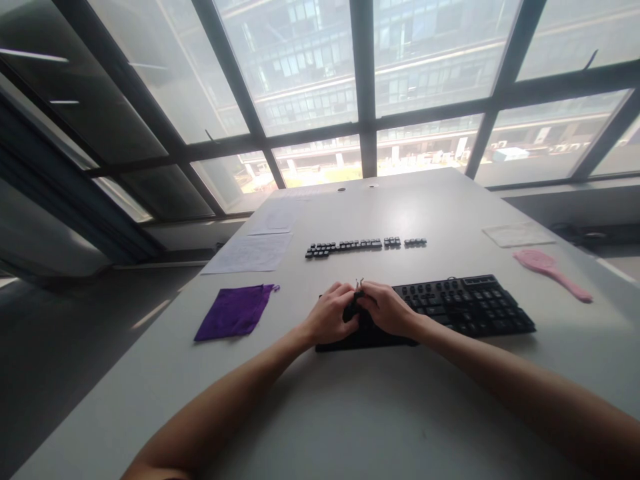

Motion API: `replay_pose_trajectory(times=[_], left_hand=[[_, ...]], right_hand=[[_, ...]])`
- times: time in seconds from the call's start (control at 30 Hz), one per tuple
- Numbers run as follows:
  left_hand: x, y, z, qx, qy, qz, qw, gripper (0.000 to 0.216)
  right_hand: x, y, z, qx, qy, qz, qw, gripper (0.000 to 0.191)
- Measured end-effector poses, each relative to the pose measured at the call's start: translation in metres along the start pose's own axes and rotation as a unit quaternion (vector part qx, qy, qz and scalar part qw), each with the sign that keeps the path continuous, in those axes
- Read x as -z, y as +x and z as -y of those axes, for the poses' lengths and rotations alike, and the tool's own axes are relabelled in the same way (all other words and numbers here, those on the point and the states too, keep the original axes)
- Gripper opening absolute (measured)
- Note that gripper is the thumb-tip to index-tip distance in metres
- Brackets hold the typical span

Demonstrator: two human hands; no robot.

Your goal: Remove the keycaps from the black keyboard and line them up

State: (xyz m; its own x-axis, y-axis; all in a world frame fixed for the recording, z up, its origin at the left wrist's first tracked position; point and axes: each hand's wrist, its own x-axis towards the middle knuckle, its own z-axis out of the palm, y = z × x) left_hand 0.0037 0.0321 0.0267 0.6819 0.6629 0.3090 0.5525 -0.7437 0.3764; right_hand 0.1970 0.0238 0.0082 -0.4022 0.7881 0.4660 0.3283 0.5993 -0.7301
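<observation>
"What are the hands doing?"

"Left hand (330, 313) and right hand (387, 307) meet over the keyboard's left end, fingers curled nearly closed, pinching a small dark piece (354, 305) — thin pale prongs poke up beside it."

"And the keyboard (480, 313)?"

"Flat on the desk (325, 413), long side facing the person, well in from the left and right edges."

"How far along?"

"Partly, I'd judge. Loose keys (360, 245) stand in rows between it and the desk's far edge; its right end carries plenty of keys. The left end is mostly covered — can't count there."

"Farther out?"

"Purple pouch (233, 311) and papers (250, 253) along the left edge; pink brush (550, 267) near the right."

"Any brand or writing?"

"None readable; key legends and the papers' print are too small or faint."
</observation>
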Motion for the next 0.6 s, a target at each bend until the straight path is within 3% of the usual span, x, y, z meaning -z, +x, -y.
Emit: replay_pose_trajectory(times=[0.3, 0.6], left_hand=[[-0.008, 0.001, 0.002, 0.038, 0.006, -0.002, 0.999, 0.012], [-0.014, 0.0, -0.009, 0.055, 0.006, -0.066, 0.996, 0.002]], right_hand=[[0.002, 0.0, -0.001, -0.01, 0.006, -0.02, 1.0, 0.02], [0.003, 0.002, -0.005, -0.061, 0.064, -0.069, 0.994, 0.017]])
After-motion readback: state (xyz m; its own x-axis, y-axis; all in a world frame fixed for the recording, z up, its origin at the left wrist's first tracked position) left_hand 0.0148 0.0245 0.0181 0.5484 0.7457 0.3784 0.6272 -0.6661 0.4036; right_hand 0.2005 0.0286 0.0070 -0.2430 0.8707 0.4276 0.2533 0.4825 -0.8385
